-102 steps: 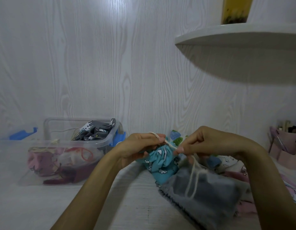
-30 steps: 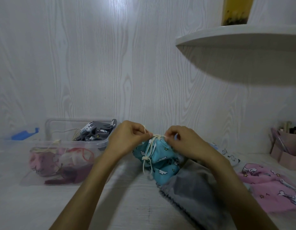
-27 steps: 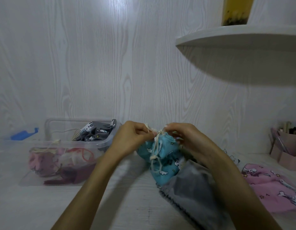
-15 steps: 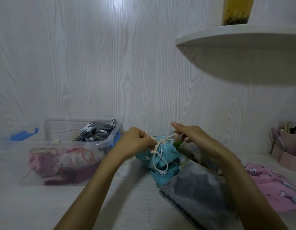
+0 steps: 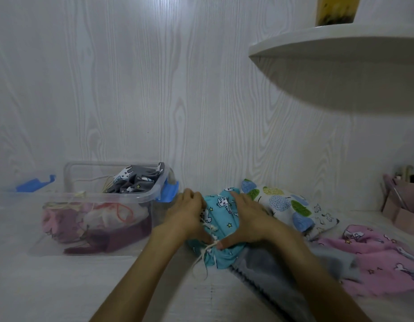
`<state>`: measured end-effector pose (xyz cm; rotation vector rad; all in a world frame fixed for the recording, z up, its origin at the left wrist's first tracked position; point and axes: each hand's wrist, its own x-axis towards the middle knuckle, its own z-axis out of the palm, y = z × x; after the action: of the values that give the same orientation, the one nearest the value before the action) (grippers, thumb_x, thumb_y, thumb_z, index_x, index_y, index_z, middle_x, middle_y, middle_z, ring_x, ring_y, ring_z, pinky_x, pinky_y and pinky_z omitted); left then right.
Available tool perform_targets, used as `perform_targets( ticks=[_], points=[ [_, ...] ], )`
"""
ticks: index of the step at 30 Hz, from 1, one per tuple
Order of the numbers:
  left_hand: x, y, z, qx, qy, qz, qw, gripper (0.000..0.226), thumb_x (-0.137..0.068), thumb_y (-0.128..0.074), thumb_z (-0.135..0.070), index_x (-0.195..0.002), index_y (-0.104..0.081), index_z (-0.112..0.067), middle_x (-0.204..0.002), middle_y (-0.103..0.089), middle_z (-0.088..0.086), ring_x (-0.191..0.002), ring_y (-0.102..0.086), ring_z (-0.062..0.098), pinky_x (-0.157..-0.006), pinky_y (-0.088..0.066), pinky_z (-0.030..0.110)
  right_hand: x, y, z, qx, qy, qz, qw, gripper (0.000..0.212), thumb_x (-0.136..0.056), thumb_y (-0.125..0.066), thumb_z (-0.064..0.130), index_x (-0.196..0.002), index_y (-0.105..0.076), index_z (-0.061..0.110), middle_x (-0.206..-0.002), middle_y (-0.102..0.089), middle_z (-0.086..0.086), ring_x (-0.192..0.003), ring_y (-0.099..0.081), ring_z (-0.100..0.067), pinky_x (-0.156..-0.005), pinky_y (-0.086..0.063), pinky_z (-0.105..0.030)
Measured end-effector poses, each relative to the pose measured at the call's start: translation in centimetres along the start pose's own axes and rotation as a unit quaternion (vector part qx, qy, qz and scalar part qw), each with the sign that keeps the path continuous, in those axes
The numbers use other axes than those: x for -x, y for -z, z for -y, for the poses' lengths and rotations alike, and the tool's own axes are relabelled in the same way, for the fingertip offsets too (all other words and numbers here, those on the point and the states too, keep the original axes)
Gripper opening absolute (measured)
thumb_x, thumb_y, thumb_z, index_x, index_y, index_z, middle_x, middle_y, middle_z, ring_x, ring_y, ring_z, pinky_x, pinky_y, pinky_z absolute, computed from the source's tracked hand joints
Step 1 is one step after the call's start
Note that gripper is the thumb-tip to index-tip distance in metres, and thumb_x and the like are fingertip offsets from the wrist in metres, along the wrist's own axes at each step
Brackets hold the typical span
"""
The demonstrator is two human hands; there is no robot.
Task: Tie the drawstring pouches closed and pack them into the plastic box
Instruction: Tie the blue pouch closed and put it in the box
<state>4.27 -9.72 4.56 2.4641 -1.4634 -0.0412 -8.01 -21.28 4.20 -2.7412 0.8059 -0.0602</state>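
A blue cloud-print pouch lies on the white table, its gathered neck toward me and a knotted cream drawstring trailing off it. My left hand lies flat along its left side and my right hand along its right side. Both thumbs meet near the neck. The clear plastic box stands to the left, holding several pouches, with a grey printed one on top.
A grey pouch lies under my right forearm, a white leaf-print pouch behind my right hand, and a pink pouch at the right. A pink organiser sits at the far right. A rounded shelf juts out overhead. The box's blue-latched lid lies at the far left.
My hands let go of the drawstring after pulling the knot tight. The blue pouch now lies flat with its neck toward me, and both hands rest on its sides.
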Motion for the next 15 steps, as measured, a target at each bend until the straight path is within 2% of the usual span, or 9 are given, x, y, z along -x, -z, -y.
perform_targets(
  ticks=[1,2,3,4,6,8,10,12,15],
  points=[
    [0.0,-0.2,0.1,-0.008,-0.019,0.005,1.0,0.099,-0.061,-0.085,-0.04,-0.14,-0.027,-0.023,-0.146,-0.021,0.002,-0.133,-0.029,0.02,-0.104,-0.038,0.037,-0.2,-0.3,-0.2,-0.005,0.003,0.017,1.0,0.135,-0.058,-0.08,0.059,-0.15,0.01,0.017,-0.159,-0.001,-0.002,-0.146,-0.007,-0.023,-0.119,-0.015,-0.043],
    [-0.2,-0.6,0.2,-0.017,-0.033,0.015,0.999,0.116,-0.06,-0.085,-0.04,-0.148,-0.011,-0.024,-0.155,-0.002,0.003,-0.142,-0.013,0.022,-0.112,-0.029,0.04,-0.3,-0.5,-0.4,-0.015,0.008,0.032,0.999,0.136,-0.059,-0.08,0.058,-0.149,0.014,0.017,-0.159,-0.004,-0.001,-0.146,-0.01,-0.022,-0.119,-0.015,-0.041],
    [-0.3,-0.7,0.4,-0.027,-0.046,0.022,0.998,0.126,-0.06,-0.085,-0.04,-0.15,0.003,-0.025,-0.157,0.012,0.001,-0.146,0.0,0.022,-0.117,-0.02,0.041,-0.3,-0.6,-0.5,-0.017,0.012,0.048,0.999,0.131,-0.062,-0.079,0.055,-0.15,0.009,0.016,-0.158,-0.013,0.0,-0.144,-0.018,-0.022,-0.118,-0.018,-0.039],
    [-0.5,-0.8,0.5,-0.03,-0.055,0.034,0.997,0.129,-0.061,-0.085,-0.039,-0.15,0.008,-0.026,-0.158,0.015,0.002,-0.147,0.003,0.022,-0.119,-0.015,0.041,-0.3,-0.8,-0.7,-0.011,0.018,0.052,0.998,0.12,-0.065,-0.078,0.054,-0.151,-0.002,0.017,-0.155,-0.023,0.0,-0.14,-0.027,-0.022,-0.116,-0.023,-0.038],
    [-0.8,-1.1,0.9,0.004,-0.062,0.069,0.996,0.119,-0.065,-0.083,-0.035,-0.15,0.0,-0.028,-0.157,-0.016,0.003,-0.143,-0.021,0.023,-0.114,-0.026,0.035,-0.4,-1.0,-0.7,0.008,0.044,0.03,0.999,0.098,-0.067,-0.077,0.052,-0.145,-0.027,0.02,-0.146,-0.042,-0.001,-0.13,-0.042,-0.021,-0.11,-0.032,-0.038],
    [-1.0,-1.5,1.0,0.034,-0.054,0.096,0.993,0.097,-0.067,-0.081,-0.033,-0.144,-0.022,-0.03,-0.137,-0.05,-0.001,-0.121,-0.051,0.02,-0.096,-0.042,0.028,-0.6,-1.3,-0.6,-0.015,0.076,0.011,0.997,0.082,-0.065,-0.081,0.045,-0.134,-0.044,0.021,-0.133,-0.054,-0.002,-0.117,-0.052,-0.02,-0.101,-0.043,-0.038],
    [-0.8,-1.8,1.0,0.005,-0.05,0.1,0.994,0.074,-0.065,-0.081,-0.035,-0.128,-0.044,-0.029,-0.121,-0.061,-0.004,-0.104,-0.059,0.018,-0.087,-0.049,0.028,-0.5,-1.5,-0.5,-0.064,0.105,0.019,0.992,0.067,-0.062,-0.085,0.034,-0.121,-0.055,0.021,-0.118,-0.063,0.0,-0.105,-0.059,-0.016,-0.093,-0.05,-0.037],
    [-0.2,-1.9,0.9,-0.041,-0.039,0.091,0.994,0.055,-0.063,-0.079,-0.038,-0.113,-0.056,-0.027,-0.107,-0.065,-0.004,-0.092,-0.061,0.017,-0.075,-0.05,0.029,-0.1,-1.3,-0.3,-0.079,0.118,0.03,0.989,0.068,-0.058,-0.087,0.033,-0.118,-0.055,0.024,-0.114,-0.061,0.005,-0.102,-0.059,-0.014,-0.092,-0.05,-0.036],
    [1.4,-1.7,1.0,-0.038,-0.02,0.065,0.997,0.053,-0.061,-0.079,-0.042,-0.108,-0.058,-0.026,-0.101,-0.066,-0.003,-0.092,-0.062,0.02,-0.068,-0.045,0.026,0.6,-1.0,0.0,-0.052,0.104,0.015,0.993,0.092,-0.057,-0.087,0.039,-0.13,-0.034,0.029,-0.123,-0.038,0.007,-0.116,-0.039,-0.012,-0.102,-0.04,-0.034]
  ],
)
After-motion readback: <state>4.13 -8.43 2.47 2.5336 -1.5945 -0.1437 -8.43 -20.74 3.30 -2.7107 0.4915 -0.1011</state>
